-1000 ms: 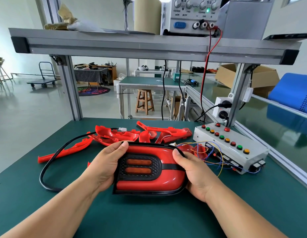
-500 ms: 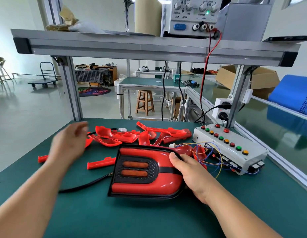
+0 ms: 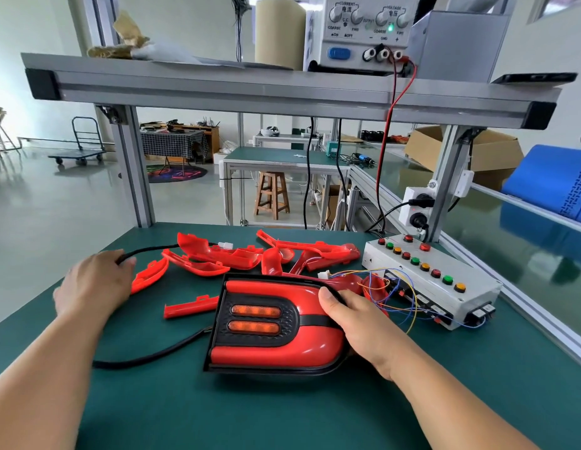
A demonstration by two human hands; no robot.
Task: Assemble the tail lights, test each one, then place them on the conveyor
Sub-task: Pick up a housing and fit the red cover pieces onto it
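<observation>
since a second ago my left hand (image 3: 94, 284) has let go of the tail light (image 3: 269, 329) and swung out to the left. it now sits low over the worktop (image 3: 282, 414) with its fingers curled over the black cable (image 3: 146, 360), which comes out from under the fingertips toward the back. my right hand (image 3: 357, 323) has stayed on the light's right end, thumb lying on the red top face, the other fingers wrapped round the far edge out of sight, so it grips the light alone.

the tail light lies lens-up in the middle of the worktop, close in front of me. its black panel with two amber bars is toward the left and its rounded red end is under my right hand. it is well apart from my left hand. a short red strip (image 3: 188, 308) lies between them, just beside the light's left edge.

the cable leaves the light's lower left side and runs left until my forearm hides it. past my left hand it runs on toward the red shells (image 3: 217, 254) heaped behind the light. behind my right hand thin coloured wires (image 3: 393, 282) lead to the button box (image 3: 429, 277) at the right rear of the worktop, near the light. i cannot tell whether box and light touch. overhead a power supply (image 3: 364, 30) stands on the shelf (image 3: 217, 89), a green lamp lit.
</observation>
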